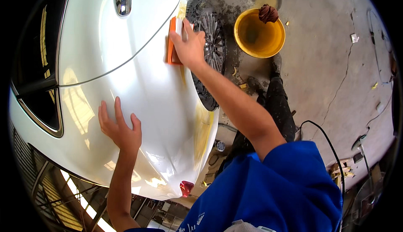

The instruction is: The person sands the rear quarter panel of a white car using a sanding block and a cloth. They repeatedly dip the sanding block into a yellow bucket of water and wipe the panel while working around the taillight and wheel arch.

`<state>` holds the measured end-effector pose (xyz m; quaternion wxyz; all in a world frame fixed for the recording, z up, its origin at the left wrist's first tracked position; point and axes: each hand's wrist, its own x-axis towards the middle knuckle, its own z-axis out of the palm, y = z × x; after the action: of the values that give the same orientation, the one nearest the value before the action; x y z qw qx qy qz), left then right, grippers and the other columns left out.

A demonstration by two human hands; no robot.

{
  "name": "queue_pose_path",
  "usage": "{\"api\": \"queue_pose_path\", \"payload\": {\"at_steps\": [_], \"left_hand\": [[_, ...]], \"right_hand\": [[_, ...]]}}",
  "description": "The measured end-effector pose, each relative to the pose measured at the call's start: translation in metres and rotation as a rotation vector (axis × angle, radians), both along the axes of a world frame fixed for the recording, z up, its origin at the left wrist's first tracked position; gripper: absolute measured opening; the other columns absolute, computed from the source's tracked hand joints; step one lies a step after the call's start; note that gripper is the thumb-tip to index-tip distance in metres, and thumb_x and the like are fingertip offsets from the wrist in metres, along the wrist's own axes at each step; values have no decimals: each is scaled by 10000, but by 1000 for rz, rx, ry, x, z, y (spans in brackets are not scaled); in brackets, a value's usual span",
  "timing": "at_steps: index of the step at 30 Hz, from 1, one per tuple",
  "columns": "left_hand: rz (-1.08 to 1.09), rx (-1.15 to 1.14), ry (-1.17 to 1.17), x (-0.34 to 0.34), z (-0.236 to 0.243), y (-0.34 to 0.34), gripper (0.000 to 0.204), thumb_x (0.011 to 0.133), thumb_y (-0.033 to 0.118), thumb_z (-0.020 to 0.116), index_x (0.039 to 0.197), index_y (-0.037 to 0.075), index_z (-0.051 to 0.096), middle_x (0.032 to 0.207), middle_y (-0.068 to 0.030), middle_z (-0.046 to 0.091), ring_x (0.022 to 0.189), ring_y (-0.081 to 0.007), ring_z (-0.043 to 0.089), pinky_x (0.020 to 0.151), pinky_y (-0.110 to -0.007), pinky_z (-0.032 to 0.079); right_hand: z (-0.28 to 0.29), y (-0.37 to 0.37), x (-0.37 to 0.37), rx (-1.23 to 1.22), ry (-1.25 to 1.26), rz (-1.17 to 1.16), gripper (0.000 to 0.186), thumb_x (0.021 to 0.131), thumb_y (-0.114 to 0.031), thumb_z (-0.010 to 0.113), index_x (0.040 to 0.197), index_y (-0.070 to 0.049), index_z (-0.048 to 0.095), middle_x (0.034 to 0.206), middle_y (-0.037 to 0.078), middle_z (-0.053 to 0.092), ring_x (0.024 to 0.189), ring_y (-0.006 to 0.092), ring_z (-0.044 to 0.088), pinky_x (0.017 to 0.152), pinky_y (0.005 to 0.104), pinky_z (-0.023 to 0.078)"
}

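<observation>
A white car's rear side panel [138, 76] takes up the left and middle of the view. My right hand [192, 49] grips an orange sanding block [171, 51] with a white part on top, pressed against the panel beside the wheel arch. Yellowish patches [203, 127] run along the arch edge, in front of and behind the block. My left hand [121, 127] rests on the panel with its fingers spread, holding nothing. The car's wheel [212, 43] lies just right of my right hand.
A yellow bucket [241, 37] with liquid stands on the concrete floor; a brown cloth [268, 14] hangs on its rim. A black hose [331, 142] curves up beside me. Cables [371, 123] trail at the far right. A red tail light [186, 188] sits at the panel's lower corner.
</observation>
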<state>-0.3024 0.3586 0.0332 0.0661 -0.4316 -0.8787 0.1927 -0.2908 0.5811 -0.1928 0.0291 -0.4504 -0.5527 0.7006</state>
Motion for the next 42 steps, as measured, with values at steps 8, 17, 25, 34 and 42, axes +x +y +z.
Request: {"api": "queue_pose_path", "payload": {"at_steps": [8,17,25,34,42], "left_hand": [[-1,-10,-5,1,3,2,736,868,108,701,1560,141,451,1604,-239,325,1463,-464,325,1150,-610,296],[-8,8,-24,0,-1,3,731,857,127,712,1548,142,474,1592,-249,336,1451,-485,333,1136,-621,309],[-17,19,-12,-2,-4,7,735,878,106,694,1568,148,445,1608,-234,327,1473,-444,325,1164,-591,283],[-23,28,-33,-4,-7,12,717,888,97,682,1563,146,444,1618,-245,309,1481,-447,309,1168,-597,266],[-26,10,-26,-2,-3,1,725,890,102,681,1569,134,428,1624,-250,296,1481,-447,300,1176,-592,252]], "right_hand": [[5,20,-14,11,-61,-25,802,900,-485,646,1599,-165,417,1346,334,398,1310,507,401,1120,540,385],[-3,24,-17,89,-78,-88,743,895,-453,667,1537,-123,492,1337,312,394,1263,492,411,1068,534,423],[-4,37,-21,99,-108,-51,754,889,-443,676,1550,-138,483,1346,307,398,1270,485,419,1055,534,448],[-30,37,-19,71,-40,-96,797,902,-515,629,1587,-153,442,1336,311,407,1256,467,424,1073,518,407],[-6,23,-10,206,55,7,675,945,-464,623,1549,-186,504,1351,318,455,1253,448,430,1099,553,375]]}}
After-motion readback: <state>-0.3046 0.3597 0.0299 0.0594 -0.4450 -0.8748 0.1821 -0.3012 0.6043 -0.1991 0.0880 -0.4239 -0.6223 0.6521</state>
